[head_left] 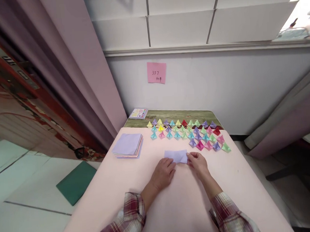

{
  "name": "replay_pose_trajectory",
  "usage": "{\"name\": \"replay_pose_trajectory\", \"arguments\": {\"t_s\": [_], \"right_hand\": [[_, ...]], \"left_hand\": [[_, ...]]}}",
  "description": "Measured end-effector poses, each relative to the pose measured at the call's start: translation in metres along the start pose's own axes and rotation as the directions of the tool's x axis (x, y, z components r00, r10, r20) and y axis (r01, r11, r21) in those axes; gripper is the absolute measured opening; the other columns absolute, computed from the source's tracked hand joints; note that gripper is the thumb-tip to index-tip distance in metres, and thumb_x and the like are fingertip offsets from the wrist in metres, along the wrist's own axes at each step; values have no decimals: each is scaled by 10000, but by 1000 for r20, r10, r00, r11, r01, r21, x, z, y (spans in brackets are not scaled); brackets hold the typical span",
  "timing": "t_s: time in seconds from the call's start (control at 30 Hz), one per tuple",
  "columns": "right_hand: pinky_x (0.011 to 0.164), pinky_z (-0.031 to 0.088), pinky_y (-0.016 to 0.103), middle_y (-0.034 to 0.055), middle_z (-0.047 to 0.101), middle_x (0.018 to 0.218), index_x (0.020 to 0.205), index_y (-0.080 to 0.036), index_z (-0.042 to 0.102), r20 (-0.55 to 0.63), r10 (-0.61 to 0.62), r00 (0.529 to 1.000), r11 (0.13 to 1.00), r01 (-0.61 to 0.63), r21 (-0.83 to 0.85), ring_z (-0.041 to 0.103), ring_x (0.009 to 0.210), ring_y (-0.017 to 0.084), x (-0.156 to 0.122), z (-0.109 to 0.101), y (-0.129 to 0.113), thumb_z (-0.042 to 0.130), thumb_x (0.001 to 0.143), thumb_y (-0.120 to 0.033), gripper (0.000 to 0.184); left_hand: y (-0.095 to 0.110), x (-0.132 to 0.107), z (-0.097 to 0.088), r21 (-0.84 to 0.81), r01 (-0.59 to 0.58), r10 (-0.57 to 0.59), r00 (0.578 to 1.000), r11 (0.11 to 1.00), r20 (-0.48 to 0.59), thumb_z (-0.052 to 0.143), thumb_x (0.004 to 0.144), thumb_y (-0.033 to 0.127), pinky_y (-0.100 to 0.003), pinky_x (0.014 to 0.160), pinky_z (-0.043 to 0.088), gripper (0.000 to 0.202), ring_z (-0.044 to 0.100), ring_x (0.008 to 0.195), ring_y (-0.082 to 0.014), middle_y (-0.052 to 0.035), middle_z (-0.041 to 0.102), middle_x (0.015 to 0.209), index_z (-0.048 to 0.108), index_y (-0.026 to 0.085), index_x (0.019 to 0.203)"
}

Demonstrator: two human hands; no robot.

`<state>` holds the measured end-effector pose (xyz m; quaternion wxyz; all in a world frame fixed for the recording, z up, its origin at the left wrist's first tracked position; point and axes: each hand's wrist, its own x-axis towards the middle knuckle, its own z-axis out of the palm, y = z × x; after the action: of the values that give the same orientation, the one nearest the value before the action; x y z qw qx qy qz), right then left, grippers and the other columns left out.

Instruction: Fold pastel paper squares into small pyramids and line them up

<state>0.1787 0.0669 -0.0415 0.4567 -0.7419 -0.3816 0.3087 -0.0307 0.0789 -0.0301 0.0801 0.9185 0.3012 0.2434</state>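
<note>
A folded lilac sheet of paper [176,156] lies flat on the pink table [109,188] in front of me. My left hand [163,173] rests on its near left corner with curled fingers pressing it down. My right hand [198,163] pinches the sheet's right edge between thumb and fingers. Both sleeves are plaid.
Several small folded paper shapes [189,133] in many colours sit in rows beyond the sheet. A stack of lilac and pink paper squares [127,145] lies at the left. A paper pack [138,113] rests by the wall. A pink note [157,72] hangs on the wall. A green sheet [76,182] lies on the floor.
</note>
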Motion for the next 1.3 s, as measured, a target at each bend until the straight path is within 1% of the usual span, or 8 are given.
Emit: {"name": "replay_pose_trajectory", "arguments": {"t_s": [0.1, 0.17, 0.27, 0.37, 0.57, 0.77, 1.03, 1.3], "right_hand": [[593, 512, 326, 91, 693, 844, 956, -174, 645, 13, -1, 1000, 997, 2, -71, 655, 680, 225, -9, -6, 1, 568, 767, -560, 437], [712, 518, 361, 118, 670, 1037, 1112, -174, 603, -15, -166, 986, 961, 158, -228, 653, 832, 249, -16, -11, 1, 631, 742, -532, 516], [913, 451, 401, 122, 569, 1266, 1253, -203, 537, 163, -562, 811, 682, 566, -464, 553, 1101, 271, -25, -15, 3, 609, 812, -382, 481], [977, 395, 397, 101, 615, 1193, 1185, -215, 601, 409, -658, 632, 418, 759, -500, 535, 1113, 246, -26, -16, 4, 466, 902, -207, 314], [1030, 332, 412, 80, 656, 1117, 1106, -235, 650, 491, -648, 582, 333, 796, -505, 558, 1057, 217, -10, -20, 2, 442, 906, -142, 303], [1054, 284, 391, 31, 702, 951, 978, -248, 686, 466, -639, 611, 457, 790, -408, 600, 947, 177, -21, -20, 6, 475, 897, -198, 231], [847, 395, 314, 19, 709, 885, 1046, -256, 661, 302, -441, 845, 748, 532, -398, 622, 857, 194, -25, -6, 0, 576, 849, -376, 245], [792, 362, 307, 1, 682, 797, 924, -256, 656, 188, -352, 917, 792, 399, -462, 600, 812, 199, -22, 4, -5, 589, 813, -456, 238]], "left_hand": [[0, 0, 0, -1, -4, 4, 1000, 1000, 1, 506, 863, 193, -460, 990, 429, 266, 518, 1090, -255, -108, 595, 1164, 589, 180, 1116], [-1, -1, 1, -2, -2, 2, 1000, 1000, -2, 511, 861, 194, -460, 990, 428, 263, 520, 1089, -252, -110, 597, 1161, 588, 181, 1112], [0, 0, 0, -8, -2, 1, 1000, 1000, -10, 508, 862, 196, -468, 984, 430, 265, 525, 1089, -250, -110, 597, 1160, 583, 193, 1116], [0, 0, 0, -14, -7, 6, 1000, 1000, -10, 505, 862, 194, -472, 976, 433, 271, 530, 1089, -250, -110, 599, 1155, 579, 197, 1123], [1, 0, -1, -8, -6, 6, 999, 1000, -34, 521, 854, 198, -468, 965, 444, 258, 538, 1073, -247, -106, 609, 1138, 584, 204, 1104], [0, -2, 1, -5, -7, 7, 998, 1000, -55, 515, 858, 214, -488, 994, 417, 304, 535, 1086, -254, -114, 608, 1144, 570, 192, 1156], [1, -3, 0, -36, -23, 21, 998, 999, -50, 447, 882, 176, -431, 909, 464, 304, 572, 1001, -237, -109, 644, 1044, 554, 168, 1166], [1, -4, 0, -3, -41, 41, 997, 999, -66, 430, 897, 183, -408, 851, 478, 259, 587, 942, -226, -107, 632, 982, 609, 200, 1084]]}}
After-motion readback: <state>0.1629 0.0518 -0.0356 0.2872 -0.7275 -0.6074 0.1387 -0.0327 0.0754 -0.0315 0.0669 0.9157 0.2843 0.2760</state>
